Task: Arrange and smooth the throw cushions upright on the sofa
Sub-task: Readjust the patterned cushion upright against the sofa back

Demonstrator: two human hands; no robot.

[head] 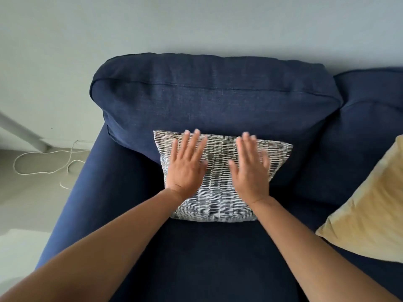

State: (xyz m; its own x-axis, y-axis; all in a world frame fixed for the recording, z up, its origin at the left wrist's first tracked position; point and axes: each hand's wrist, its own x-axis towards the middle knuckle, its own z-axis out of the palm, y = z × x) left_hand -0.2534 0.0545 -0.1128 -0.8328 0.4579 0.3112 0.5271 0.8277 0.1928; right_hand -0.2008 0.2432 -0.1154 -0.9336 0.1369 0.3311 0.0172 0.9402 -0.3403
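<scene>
A black-and-white patterned cushion [220, 199] stands upright on the navy sofa [218, 258], leaning against its left back cushion [213, 92]. My left hand [185, 166] lies flat on the cushion's left half, fingers spread and pointing up. My right hand [250, 168] lies flat on its right half, fingers apart and slightly blurred. Neither hand grips anything. A yellow cushion [370, 210] leans tilted at the right edge of the view, partly cut off.
The sofa's left armrest [87, 192] runs down the left side. Beyond it, a white cord [43, 162] loops on the pale floor near a grey leg [21, 131]. A plain wall [196, 25] rises behind the sofa.
</scene>
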